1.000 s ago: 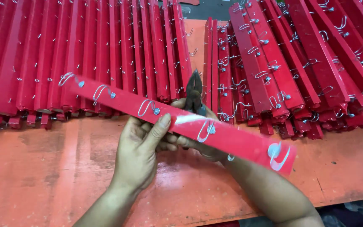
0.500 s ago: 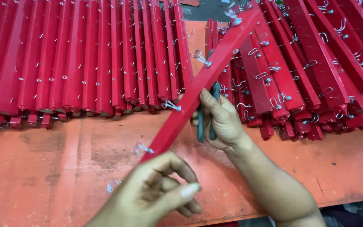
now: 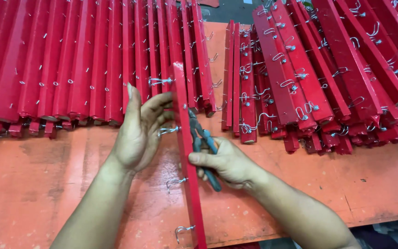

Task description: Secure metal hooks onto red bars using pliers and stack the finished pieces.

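You steady a long red-painted strip on edge, pliers in your other hand.

Your left hand (image 3: 139, 133) lies open against the red strip with wire hooks (image 3: 186, 152), standing on the orange counter (image 3: 38, 184); your right hand (image 3: 224, 161) seems closed around teal-handled pliers (image 3: 203, 147), thumb touching the strip.

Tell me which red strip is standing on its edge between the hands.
The red strip running toward the camera, wire hooks jutting left; left hand steadies it, right hand holds pliers. Others lie stacked behind.
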